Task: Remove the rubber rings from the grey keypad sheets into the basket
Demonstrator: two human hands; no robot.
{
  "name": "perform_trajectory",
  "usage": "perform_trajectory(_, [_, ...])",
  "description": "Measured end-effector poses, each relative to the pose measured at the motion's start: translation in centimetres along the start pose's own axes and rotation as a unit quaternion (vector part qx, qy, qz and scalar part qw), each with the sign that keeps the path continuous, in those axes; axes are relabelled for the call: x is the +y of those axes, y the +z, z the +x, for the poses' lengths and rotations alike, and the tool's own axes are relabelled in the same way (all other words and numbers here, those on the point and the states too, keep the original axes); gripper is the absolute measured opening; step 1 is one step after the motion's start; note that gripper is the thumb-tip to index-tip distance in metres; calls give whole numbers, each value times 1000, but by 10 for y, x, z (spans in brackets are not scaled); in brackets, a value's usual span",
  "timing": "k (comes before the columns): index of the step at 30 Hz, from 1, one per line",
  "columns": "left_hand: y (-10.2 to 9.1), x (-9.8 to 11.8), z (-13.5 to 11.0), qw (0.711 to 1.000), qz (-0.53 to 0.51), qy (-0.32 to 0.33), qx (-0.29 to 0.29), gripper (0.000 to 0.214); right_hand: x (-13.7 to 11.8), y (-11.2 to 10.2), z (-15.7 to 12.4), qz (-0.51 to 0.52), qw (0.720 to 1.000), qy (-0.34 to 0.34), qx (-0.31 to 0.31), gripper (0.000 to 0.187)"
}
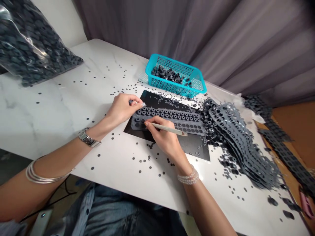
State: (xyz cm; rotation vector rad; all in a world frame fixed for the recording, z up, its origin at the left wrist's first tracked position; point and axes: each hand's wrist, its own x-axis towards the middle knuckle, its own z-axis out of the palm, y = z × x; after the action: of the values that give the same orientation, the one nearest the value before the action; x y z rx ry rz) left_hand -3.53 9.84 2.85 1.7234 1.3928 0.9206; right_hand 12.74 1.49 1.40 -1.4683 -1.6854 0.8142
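A grey rubber sheet (169, 114) with rows of raised round parts and holes lies on a black mat (182, 147). At its left end, my left hand (124, 106) is closed, thumb and fingers pinched at the upper corner. Something small and dark shows inside that hand. My right hand (163, 134) rests over the lower rows, its fingers wrapped round a slim, pale, stick-like tool (169, 128). The tool's back end points right; its working tip is hidden at the fingertips, close to the holes.
Behind the mat stands a turquoise basket (176, 87) with black rubber pieces inside. Stacked rubber sheets (236, 144) and loose pieces lie to the right. A clear bag (34, 42) of dark parts sits at the left. Small black discs are scattered over the white table (61, 121).
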Motion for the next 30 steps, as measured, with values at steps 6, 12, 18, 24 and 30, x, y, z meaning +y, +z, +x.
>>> perform_trajectory(6, [-7, 1, -1, 986, -127, -109, -20, 17, 1, 1, -1, 28, 999, 11, 21, 22])
perform_trajectory(12, [-10, -1, -1, 933, -282, -152, -164, 22, 4, -3, 1, 131, 984, 32, 114, 28])
perform_trajectory(18, [-5, 3, -9, 928, -270, -160, -199, 20, -1, -4, 1, 97, 989, 35, 104, 33])
perform_trajectory(24, [0, 5, -15, 947, -212, -137, -198, 23, -5, -15, 3, 0, 993, -13, 121, 21])
perform_trajectory(30, [-20, 7, -5, 946, -228, -169, -158, 25, 28, -109, -10, -375, 849, 166, 332, 36])
